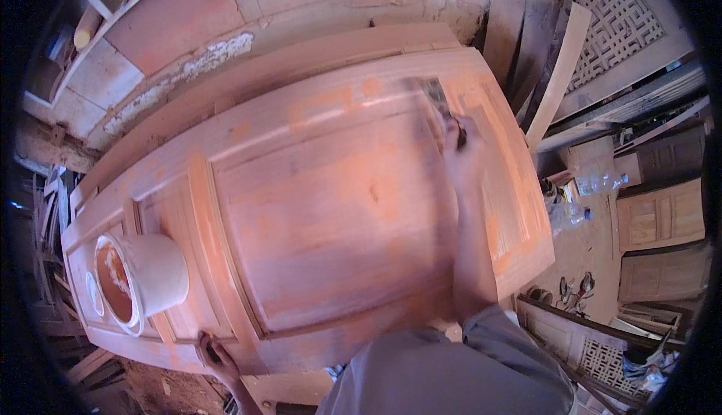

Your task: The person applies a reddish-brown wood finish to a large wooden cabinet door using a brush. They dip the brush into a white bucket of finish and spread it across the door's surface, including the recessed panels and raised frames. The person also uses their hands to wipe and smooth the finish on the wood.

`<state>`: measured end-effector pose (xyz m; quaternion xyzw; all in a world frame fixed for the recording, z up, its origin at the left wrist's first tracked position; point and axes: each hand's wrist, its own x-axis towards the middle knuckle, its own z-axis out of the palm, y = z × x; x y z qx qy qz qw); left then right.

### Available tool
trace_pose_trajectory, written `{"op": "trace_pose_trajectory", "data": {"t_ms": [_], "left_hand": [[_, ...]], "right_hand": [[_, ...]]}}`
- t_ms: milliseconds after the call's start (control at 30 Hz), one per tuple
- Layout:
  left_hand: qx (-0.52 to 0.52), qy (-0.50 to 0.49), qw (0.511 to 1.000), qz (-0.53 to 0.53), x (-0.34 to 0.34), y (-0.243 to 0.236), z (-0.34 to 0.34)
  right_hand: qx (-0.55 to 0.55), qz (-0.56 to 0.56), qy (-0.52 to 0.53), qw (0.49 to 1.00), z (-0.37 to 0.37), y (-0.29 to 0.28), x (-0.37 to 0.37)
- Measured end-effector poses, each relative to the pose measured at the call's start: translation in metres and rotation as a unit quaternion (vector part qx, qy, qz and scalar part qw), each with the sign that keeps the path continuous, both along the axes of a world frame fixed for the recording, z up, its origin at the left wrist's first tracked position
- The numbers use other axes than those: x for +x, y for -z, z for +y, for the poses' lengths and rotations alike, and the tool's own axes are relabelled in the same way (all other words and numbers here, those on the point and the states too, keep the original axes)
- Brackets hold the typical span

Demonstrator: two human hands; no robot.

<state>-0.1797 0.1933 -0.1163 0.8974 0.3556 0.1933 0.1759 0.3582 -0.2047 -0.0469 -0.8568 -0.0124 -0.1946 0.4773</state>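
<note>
A large wooden panelled door (361, 212), patched with orange filler, lies flat before me. My right hand (462, 140) is closed round a flat, dark-ended hand tool (435, 93) at the door's far right part. Blur and my fingers hide its exact kind. My left hand (218, 356) rests at the near left edge of the door with fingers curled. A dark spot shows between thumb and fingers, but what they hold is unclear. Left of the middle, a white plastic bucket (162, 272) lies tipped on its side on the door, its mouth to the left and orange-brown residue inside.
A wall with peeling paint (218, 54) runs behind the door. Boards and a lattice panel (620, 27) lean at the far right. Clear plastic bottles (598, 183) and wooden panels (662, 215) lie on the right-hand floor. Scrap wood (51, 212) is stacked at left.
</note>
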Motion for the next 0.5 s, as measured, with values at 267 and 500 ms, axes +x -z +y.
{"op": "trace_pose_trajectory", "data": {"t_ms": [267, 500], "left_hand": [[-0.028, -0.021, 0.996, -0.077, 0.025, -0.012, -0.017], [-0.032, -0.035, 0.998, -0.039, 0.029, -0.014, -0.025]], "right_hand": [[-0.1, 0.097, 0.014, 0.99, -0.029, -0.017, -0.023], [-0.125, 0.156, -0.023, 0.979, -0.016, -0.014, -0.002]]}}
